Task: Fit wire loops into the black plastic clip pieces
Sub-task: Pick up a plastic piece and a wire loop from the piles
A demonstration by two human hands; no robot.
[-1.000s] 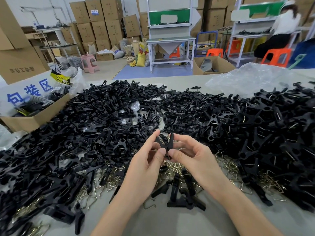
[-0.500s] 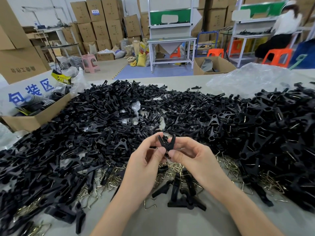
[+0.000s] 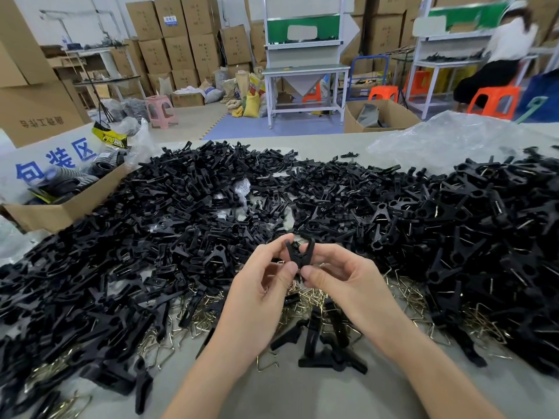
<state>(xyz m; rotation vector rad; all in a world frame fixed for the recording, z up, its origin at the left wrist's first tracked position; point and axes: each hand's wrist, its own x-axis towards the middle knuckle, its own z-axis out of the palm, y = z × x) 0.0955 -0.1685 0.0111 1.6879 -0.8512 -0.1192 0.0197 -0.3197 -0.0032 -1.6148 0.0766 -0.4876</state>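
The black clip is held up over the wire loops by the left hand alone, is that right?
No: in the head view the left hand and right hand both pinch the clip, held up over the wire loops.

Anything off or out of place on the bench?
Nothing damaged. Left hand and right hand pinch one clip piece. Wire loops lie tangled under the near edge of the clip pile; one stray clip sits apart, far side.

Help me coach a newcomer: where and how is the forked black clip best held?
Pinch the forked black clip at its narrow base, one side each, as the left hand and right hand do. It stands upright, prongs splayed upward, so a low grip likely leaves the fork free.
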